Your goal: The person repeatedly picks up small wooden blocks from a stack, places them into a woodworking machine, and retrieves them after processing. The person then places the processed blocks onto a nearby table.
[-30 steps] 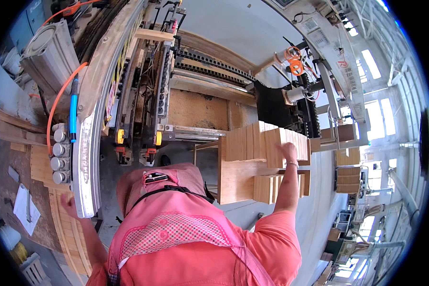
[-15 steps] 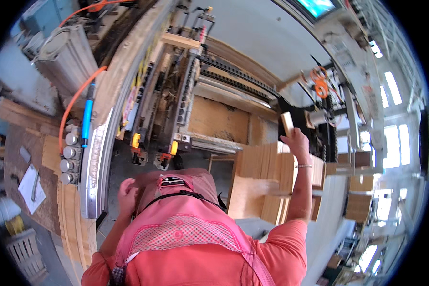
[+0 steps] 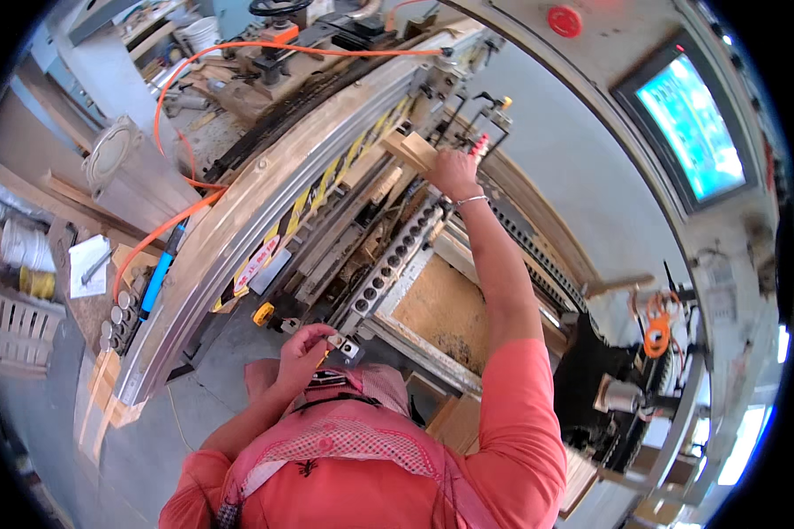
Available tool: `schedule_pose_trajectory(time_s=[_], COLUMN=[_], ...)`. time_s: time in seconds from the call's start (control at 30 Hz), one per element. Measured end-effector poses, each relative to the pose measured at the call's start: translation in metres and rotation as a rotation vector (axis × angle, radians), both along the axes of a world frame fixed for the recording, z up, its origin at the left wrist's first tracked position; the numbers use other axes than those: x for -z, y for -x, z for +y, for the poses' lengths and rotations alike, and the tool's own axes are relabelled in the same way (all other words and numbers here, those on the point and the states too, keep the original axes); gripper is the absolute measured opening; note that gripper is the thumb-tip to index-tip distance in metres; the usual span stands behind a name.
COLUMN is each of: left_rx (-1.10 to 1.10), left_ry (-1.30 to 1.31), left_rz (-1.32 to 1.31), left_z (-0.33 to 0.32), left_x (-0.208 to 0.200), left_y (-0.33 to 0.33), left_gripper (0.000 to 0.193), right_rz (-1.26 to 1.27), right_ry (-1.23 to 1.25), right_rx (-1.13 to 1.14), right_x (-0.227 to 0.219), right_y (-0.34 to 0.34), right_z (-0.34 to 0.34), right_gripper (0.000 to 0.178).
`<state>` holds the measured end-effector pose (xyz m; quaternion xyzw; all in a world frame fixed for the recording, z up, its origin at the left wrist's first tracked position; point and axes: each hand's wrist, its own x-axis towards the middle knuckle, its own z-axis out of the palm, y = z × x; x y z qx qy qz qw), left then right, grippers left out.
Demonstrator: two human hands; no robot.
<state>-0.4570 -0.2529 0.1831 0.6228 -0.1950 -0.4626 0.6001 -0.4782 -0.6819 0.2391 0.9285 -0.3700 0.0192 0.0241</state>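
Observation:
At the far end of the machine's rails, my right hand [image 3: 454, 174] is closed on a short wooden block [image 3: 421, 150]. That block lies against another piece of wood [image 3: 395, 141] resting across the rails. My left hand [image 3: 302, 353] is at the near end of the perforated metal rail [image 3: 388, 269], beside its square metal end piece [image 3: 346, 347]. Its fingers are curled around a small yellow lever [image 3: 324, 359], which they mostly cover. The right forearm reaches across the machine bed.
A second yellow lever [image 3: 263, 313] sits on the rail to the left. A long metal beam with striped tape [image 3: 322, 189] runs along the left, with an orange hose [image 3: 163, 231] behind it. A lit screen [image 3: 692, 123] and red button [image 3: 565, 21] are at upper right. Stacked boards [image 3: 578, 480] stand lower right.
My right hand has carried the wooden block from above the board stack to the rails' far end. My left hand has moved forward onto the yellow lever. The view has turned.

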Motion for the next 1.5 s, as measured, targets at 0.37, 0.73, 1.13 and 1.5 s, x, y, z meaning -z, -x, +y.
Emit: schedule_pose_trajectory(time_s=[0.37,0.73,1.13,1.5], left_rx=[-0.091,0.141,0.081,0.112], left_ry=[-0.051,0.238,0.283,0.292], left_rz=[0.036,0.099,-0.319,-0.160], left_z=[-0.040,-0.167,-0.108,-0.108], left_x=[-0.002,0.009,0.023,0.026], left_y=[0.005,0.007,0.007,0.002], left_gripper=[0.023,0.042,0.022,0.023], right_rz=[0.032,0.021,0.026,0.095], right_ry=[-0.150,-0.981,-0.129,-0.215], right_rx=[-0.085,-0.401,-0.109,-0.070], right_x=[0.017,-0.046,-0.003,0.034], right_y=[-0.026,0.066,-0.002,-0.039], right_z=[-0.045,0.092,-0.024,-0.039], right_gripper=[0.040,0.043,0.038,0.049])
